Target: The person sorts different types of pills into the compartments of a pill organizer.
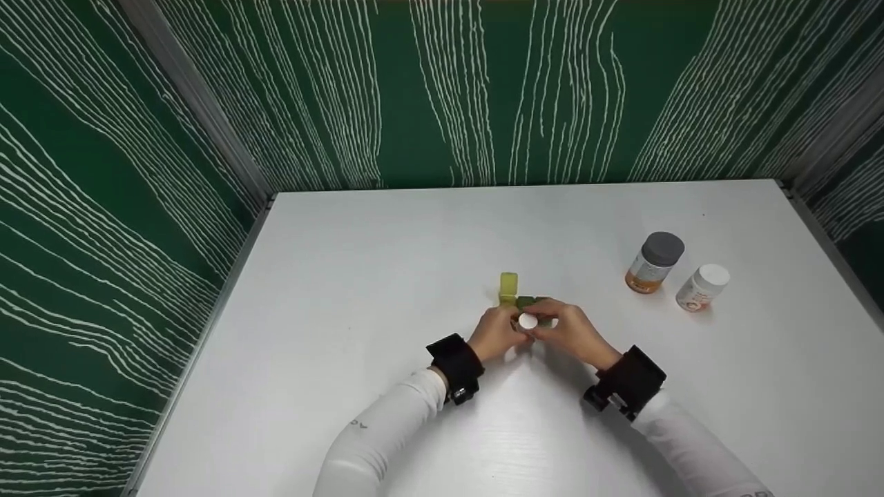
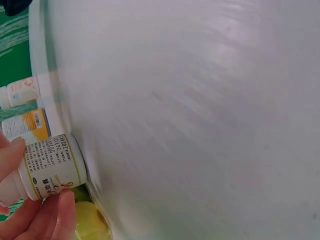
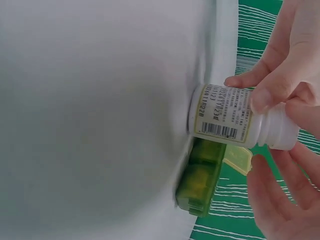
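Observation:
A small white bottle (image 3: 225, 115) with a printed label and barcode stands upright on the table, held between both hands. My left hand (image 1: 498, 331) grips its labelled body from the left, with fingers (image 2: 62, 212) along the side. From the right, my right hand (image 1: 570, 328) pinches the bottle's white cap (image 1: 527, 322) between thumb and fingers. Right behind the bottle lies a green and yellow pill box (image 3: 197, 175). One of its yellow lids (image 1: 509, 283) is raised. The hands partly cover the box in the head view.
To the right on the white table (image 1: 345, 276) stand a jar with a grey lid (image 1: 655, 262) and orange band, and a white bottle with a white cap (image 1: 703, 287). Green panels (image 1: 442, 103) with white wavy lines rise behind the table and at the sides.

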A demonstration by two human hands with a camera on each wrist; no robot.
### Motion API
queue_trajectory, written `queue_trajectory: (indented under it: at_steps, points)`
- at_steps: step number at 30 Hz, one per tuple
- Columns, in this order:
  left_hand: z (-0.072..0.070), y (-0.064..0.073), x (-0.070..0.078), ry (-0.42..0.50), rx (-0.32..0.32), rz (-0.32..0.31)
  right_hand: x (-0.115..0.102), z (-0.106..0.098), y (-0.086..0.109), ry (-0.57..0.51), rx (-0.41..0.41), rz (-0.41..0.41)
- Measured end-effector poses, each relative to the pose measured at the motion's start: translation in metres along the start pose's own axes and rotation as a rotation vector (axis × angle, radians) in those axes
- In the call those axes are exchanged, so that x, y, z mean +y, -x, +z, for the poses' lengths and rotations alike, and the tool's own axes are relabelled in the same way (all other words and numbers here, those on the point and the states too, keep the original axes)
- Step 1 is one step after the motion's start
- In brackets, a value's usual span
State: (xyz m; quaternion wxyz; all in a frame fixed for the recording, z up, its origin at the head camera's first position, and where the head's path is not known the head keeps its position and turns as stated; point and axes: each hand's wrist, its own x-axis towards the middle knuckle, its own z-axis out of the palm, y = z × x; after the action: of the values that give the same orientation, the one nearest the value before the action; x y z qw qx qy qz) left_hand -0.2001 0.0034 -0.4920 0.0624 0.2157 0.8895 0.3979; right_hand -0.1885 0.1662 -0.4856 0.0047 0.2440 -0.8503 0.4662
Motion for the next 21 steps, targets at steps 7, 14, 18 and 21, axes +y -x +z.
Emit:
queue_trajectory:
  at_steps: [7,14,18,21]
  points:
    - [0.0,0.0,0.001,-0.033,0.006,0.01,-0.01,0.008,-0.004,0.166,0.07,0.099]
    - [0.001,0.0,0.0,-0.08,0.04,0.041,-0.017,0.013,-0.007,0.398,0.108,0.071]
    - [0.001,0.001,0.002,-0.074,0.028,0.069,-0.019,0.004,-0.005,0.264,-0.062,0.046]
    - [0.001,0.002,0.002,-0.079,0.023,0.093,-0.02,0.002,-0.004,0.246,-0.086,0.055]
